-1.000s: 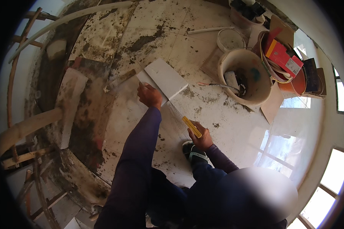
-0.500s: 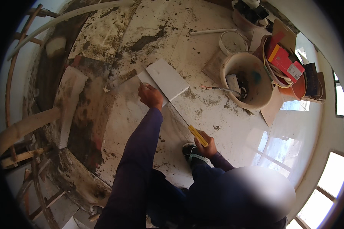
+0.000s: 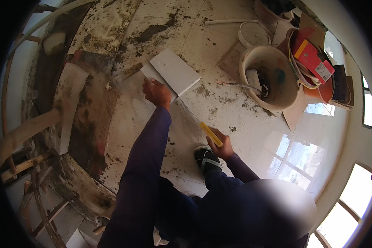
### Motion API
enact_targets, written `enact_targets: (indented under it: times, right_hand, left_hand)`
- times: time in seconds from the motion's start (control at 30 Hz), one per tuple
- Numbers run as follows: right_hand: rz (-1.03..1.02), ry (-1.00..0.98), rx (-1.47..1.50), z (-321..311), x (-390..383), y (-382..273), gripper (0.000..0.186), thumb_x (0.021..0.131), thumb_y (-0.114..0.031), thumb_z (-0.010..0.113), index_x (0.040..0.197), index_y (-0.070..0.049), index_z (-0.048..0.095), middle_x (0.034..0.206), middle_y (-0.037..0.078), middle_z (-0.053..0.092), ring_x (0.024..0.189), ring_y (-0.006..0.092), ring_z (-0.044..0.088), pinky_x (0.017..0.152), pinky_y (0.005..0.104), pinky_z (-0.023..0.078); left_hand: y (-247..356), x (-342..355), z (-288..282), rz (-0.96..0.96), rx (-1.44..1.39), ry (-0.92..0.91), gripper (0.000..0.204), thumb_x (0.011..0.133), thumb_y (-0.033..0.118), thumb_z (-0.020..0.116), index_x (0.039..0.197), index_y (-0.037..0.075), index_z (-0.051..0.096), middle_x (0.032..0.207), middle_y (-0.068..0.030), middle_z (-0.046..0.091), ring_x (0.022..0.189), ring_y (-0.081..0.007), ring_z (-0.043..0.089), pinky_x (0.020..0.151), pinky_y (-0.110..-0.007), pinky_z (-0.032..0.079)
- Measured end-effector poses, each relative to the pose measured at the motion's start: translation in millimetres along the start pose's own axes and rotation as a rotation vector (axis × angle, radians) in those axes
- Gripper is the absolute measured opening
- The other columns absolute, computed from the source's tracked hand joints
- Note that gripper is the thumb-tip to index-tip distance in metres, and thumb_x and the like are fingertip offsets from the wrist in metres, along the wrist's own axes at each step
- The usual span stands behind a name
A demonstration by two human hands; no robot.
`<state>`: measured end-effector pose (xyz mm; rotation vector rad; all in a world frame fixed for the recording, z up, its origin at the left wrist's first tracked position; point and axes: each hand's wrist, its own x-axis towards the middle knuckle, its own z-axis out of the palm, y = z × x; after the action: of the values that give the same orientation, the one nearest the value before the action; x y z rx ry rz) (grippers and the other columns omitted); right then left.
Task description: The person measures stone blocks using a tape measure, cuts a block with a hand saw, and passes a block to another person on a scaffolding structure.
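A thick white board lies on the dirty tiled floor in front of me. Along its near left side runs a white strip, with my left hand on top, fingers curled over it. My right hand grips the yellow handle of a handsaw. From there the thin saw blade slants up and left to the line between board and strip. How deep the blade sits in the board I cannot tell. Pale dust lies beside the blade.
A large bucket with debris stands to the right, near a red box in another bucket. A white ring-shaped tub and a pale pipe lie beyond. Left is a plaster-smeared wooden piece. My shoe is close to the saw handle.
The whole view has shifted, so most things appear higher in the picture. The saw handle sits very slightly farther from the board. Both hands keep their hold.
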<state>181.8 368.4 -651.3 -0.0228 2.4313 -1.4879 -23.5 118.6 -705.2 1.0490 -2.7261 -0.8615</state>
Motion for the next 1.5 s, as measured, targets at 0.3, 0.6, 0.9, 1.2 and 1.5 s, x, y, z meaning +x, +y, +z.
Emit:
enact_targets:
  times: [0.3, 0.6, 0.9, 1.2, 1.5]
  right_hand:
    - [-0.048, 0.023, 0.088, 23.7, 31.1, -9.5, 0.043, 0.103, -0.022, 0.07, 0.14, 0.0, 0.064, 0.111, 0.02, 0.076, 0.095, 0.0279, 0.08, 0.084, 0.0372, 0.061]
    - [-0.109, -0.04, 0.216, 11.8, 46.6, -14.9, 0.036, 0.106, -0.024, 0.066, 0.126, 0.005, 0.068, 0.105, 0.018, 0.073, 0.092, 0.0244, 0.071, 0.086, 0.0344, 0.056]
    - [-0.073, 0.062, 0.104, 36.2, 29.5, -21.1, 0.042, 0.102, -0.023, 0.073, 0.136, 0.001, 0.064, 0.109, 0.02, 0.077, 0.089, 0.0318, 0.079, 0.081, 0.0392, 0.061]
    - [0.023, -0.051, 0.003, 23.4, -44.2, 25.8, 0.048, 0.1, -0.022, 0.074, 0.142, -0.003, 0.061, 0.11, 0.021, 0.078, 0.091, 0.0356, 0.08, 0.081, 0.0419, 0.064]
    - [-0.052, 0.066, 0.079, 16.6, -6.1, -15.2, 0.042, 0.101, -0.021, 0.072, 0.137, 0.0, 0.065, 0.111, 0.025, 0.076, 0.094, 0.0399, 0.078, 0.081, 0.0423, 0.063]
  left_hand:
    - [9.5, 8.8, -2.2, 0.078, -0.005, -0.001, 0.051, 0.115, 0.026, 0.036, 0.154, -0.006, 0.045, 0.151, -0.0245, 0.052, 0.137, -0.0416, 0.052, 0.112, -0.059, 0.043]
    - [-23.5, 22.5, 18.2, 0.251, -0.279, 0.148, 0.046, 0.113, 0.02, 0.042, 0.138, -0.015, 0.056, 0.13, -0.036, 0.062, 0.122, -0.0506, 0.061, 0.111, -0.05, 0.046]
    - [-6.0, 25.5, 2.7, 0.252, -0.317, 0.055, 0.046, 0.112, 0.018, 0.043, 0.141, -0.017, 0.051, 0.133, -0.0374, 0.06, 0.124, -0.0511, 0.06, 0.11, -0.052, 0.047]
    - [3.1, 9.7, 10.6, 0.185, -0.126, 0.009, 0.051, 0.111, 0.015, 0.041, 0.153, -0.013, 0.04, 0.141, -0.0302, 0.059, 0.128, -0.0449, 0.057, 0.109, -0.053, 0.048]
    - [-3.9, 15.5, 4.0, 0.161, -0.082, 0.024, 0.052, 0.112, 0.02, 0.041, 0.155, -0.009, 0.041, 0.144, -0.0272, 0.059, 0.128, -0.045, 0.057, 0.109, -0.054, 0.048]
